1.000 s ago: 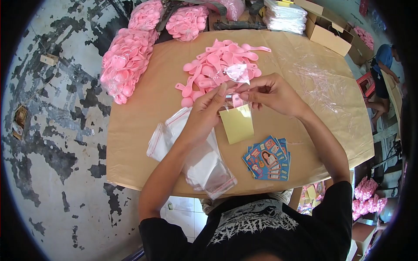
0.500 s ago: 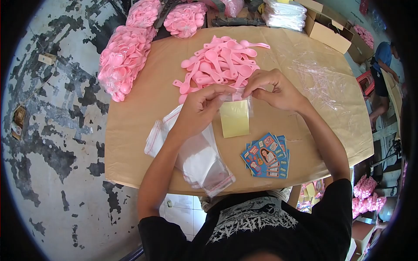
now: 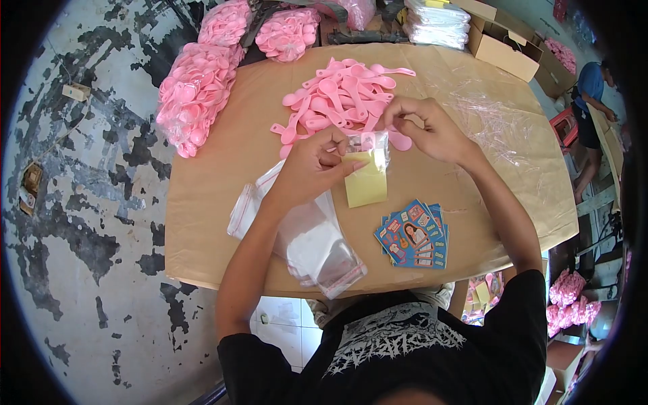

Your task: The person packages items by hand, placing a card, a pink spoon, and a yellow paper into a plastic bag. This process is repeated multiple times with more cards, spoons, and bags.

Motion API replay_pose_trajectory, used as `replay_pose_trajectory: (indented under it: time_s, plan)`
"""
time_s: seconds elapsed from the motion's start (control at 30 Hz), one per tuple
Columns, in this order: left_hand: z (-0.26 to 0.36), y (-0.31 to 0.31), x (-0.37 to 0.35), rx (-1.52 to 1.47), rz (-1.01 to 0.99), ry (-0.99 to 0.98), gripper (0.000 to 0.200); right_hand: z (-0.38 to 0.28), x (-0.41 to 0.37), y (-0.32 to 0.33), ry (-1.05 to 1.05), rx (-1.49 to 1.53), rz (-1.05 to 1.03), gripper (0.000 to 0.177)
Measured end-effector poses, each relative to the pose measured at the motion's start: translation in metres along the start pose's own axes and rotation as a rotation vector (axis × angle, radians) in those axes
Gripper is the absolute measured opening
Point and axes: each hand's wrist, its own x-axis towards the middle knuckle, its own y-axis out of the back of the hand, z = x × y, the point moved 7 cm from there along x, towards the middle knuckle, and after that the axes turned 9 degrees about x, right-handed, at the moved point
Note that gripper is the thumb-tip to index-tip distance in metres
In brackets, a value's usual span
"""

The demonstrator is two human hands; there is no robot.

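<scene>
My left hand [image 3: 314, 165] pinches the left side of a small clear plastic bag [image 3: 380, 145], its thumb lying over a yellow card [image 3: 366, 187] that hangs at the bag's lower part. Pink shows through the bag's top. Just above the bag's right corner, my right hand [image 3: 426, 128] has its fingers curled together beside the heap of pink spoons [image 3: 337, 94]; what they hold, if anything, is too small to make out. Below my left forearm lie flat clear bags [image 3: 310, 243]. Fanned blue printed cards [image 3: 413, 236] rest nearer my body.
Brown paper covers the table [image 3: 202, 223]. Bagged pink spoons [image 3: 196, 94] stand at its far left edge. Thin clear plastic strips [image 3: 496, 125] litter the right side. Behind are stacked clear packs [image 3: 437, 23] and an open cardboard box [image 3: 503, 50]. Another person [image 3: 590, 101] is at far right.
My right hand has moved up and away from the bag's top edge. My left thumb has come down over the yellow card, and the bag's top is now more exposed.
</scene>
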Motion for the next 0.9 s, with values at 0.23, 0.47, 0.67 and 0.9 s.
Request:
replay_pose_trajectory:
  time_s: [0.23,0.47,0.67,0.9]
  plan:
    - [0.039,0.007,-0.017,-0.056,0.023,-0.025,0.039,-0.035,-0.03,-0.021,-0.214,-0.052,0.019,0.04]
    - [0.031,0.075,-0.145,0.688,0.104,0.128,0.088,-0.096,-0.19,0.065,-0.677,-0.339,-0.239,0.042]
    - [-0.001,0.073,-0.208,0.701,0.302,0.26,0.085,-0.1,-0.262,0.085,-0.77,-0.691,0.001,0.031]
    - [0.01,0.017,-0.173,0.79,0.2,0.17,0.055,-0.081,-0.09,-0.058,-0.119,-0.436,-0.053,0.022]
